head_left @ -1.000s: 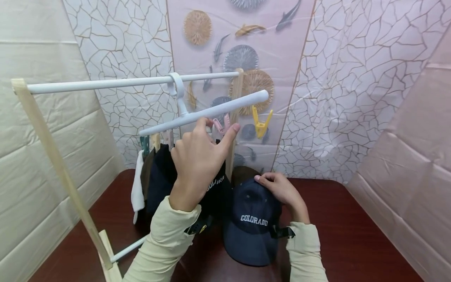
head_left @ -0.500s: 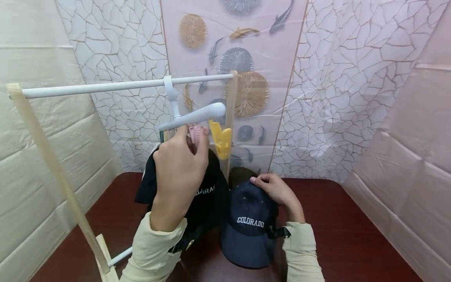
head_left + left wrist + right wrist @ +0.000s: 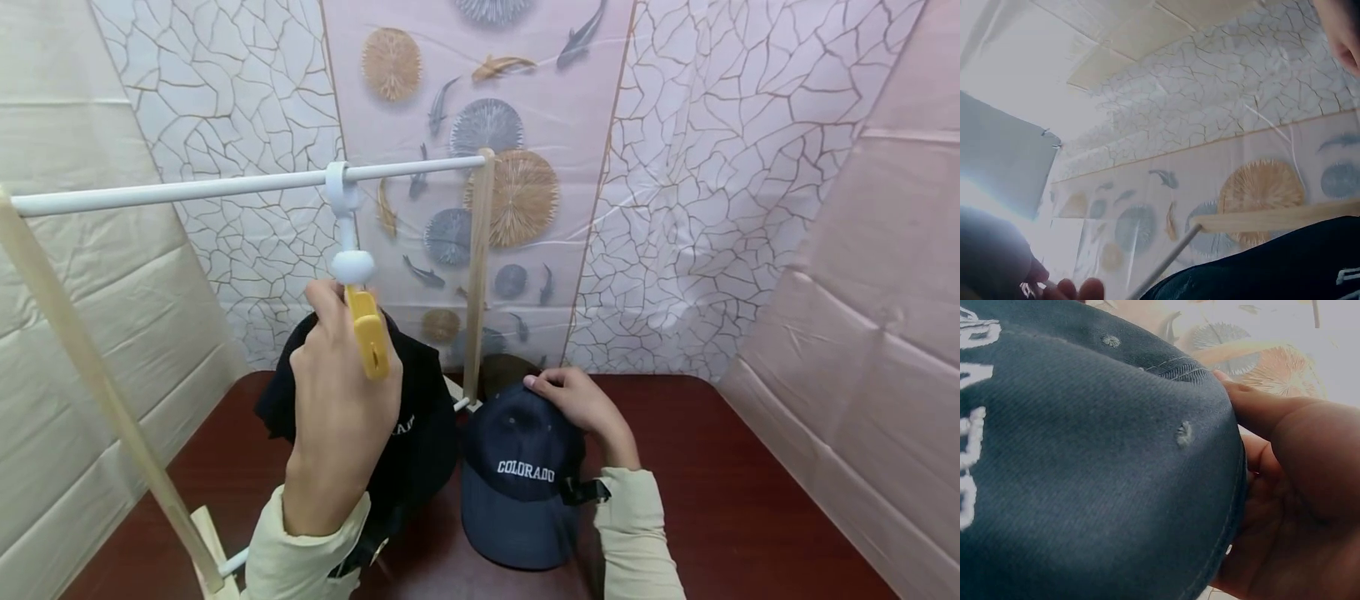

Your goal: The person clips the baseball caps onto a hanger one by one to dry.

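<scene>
My left hand [image 3: 347, 327] is raised under the white rail [image 3: 187, 189] and pinches a yellow clip [image 3: 368, 335]. The clip hangs from a white hanger [image 3: 351, 265] that points end-on at me. A black cap [image 3: 420, 408] hangs behind that hand; it also fills the low right of the left wrist view [image 3: 1272, 269]. A navy cap [image 3: 517, 479] lettered COLORADO lies on the dark red table [image 3: 750, 500]. My right hand [image 3: 553, 386] grips its far rim, with the fingers [image 3: 1285, 481] curled round the edge of the navy cap [image 3: 1085, 456].
The rail rests on a wooden post [image 3: 477, 275] at the back and a slanted wooden leg [image 3: 82, 358] at the left, with a foot bar low down. Patterned sheets wall in the table on three sides.
The hanger has swung round from broadside to end-on. My left hand has shifted from the pink clip to the yellow one. The right hand stays on the navy cap.
</scene>
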The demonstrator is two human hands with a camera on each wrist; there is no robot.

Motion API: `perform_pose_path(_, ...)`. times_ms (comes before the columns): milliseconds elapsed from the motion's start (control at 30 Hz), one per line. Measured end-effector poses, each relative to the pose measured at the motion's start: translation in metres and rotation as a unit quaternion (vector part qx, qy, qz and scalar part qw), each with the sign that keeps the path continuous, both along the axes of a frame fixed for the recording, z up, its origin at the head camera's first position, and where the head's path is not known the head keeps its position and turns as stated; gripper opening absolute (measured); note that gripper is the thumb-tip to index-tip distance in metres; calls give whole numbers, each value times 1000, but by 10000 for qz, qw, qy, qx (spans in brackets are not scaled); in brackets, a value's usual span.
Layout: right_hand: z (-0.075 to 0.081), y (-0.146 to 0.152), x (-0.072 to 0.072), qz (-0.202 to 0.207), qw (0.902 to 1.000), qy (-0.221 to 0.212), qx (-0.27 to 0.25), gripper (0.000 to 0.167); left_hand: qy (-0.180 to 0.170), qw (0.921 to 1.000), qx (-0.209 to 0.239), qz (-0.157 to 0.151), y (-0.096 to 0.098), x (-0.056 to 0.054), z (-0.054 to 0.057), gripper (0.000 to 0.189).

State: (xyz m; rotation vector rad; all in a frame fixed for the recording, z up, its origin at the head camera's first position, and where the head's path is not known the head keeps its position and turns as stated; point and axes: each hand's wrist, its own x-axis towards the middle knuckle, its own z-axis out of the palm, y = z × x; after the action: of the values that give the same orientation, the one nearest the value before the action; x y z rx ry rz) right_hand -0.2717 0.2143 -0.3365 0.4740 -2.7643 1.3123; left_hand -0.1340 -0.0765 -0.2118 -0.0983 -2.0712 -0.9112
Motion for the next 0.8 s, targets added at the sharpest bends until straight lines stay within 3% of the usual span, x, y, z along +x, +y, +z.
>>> perform_pose_path(100, -1, 1, 0, -19, 10000, 21, 43, 39, 276, 9996, 7, 111, -1, -2, -7, 36)
perform_pose_path(200, -2, 1, -1, -25, 10000, 15, 82, 40, 482, 9978, -143, 434, -2, -4, -14, 41)
perform_pose_path(367, -3, 2, -2, -28, 9999, 43, 151, 39, 455, 9948, -505, 759, -3, -6, -19, 31)
perform_pose_path(600, -3, -1, -4, 36, 9997, 61, 234, 39, -317, 9991, -109, 241, -13, -7, -24, 26)
perform_pose_path(667, -3, -1, -4, 44, 9997, 31, 237, 39, -360, 9993, 14, 67, -17, -8, -28, 30)
perform_pose_path(800, -2, -3, -4, -9, 9997, -11, 238, 39, -204, 9989, 223, -354, -22, -13, -37, 17)
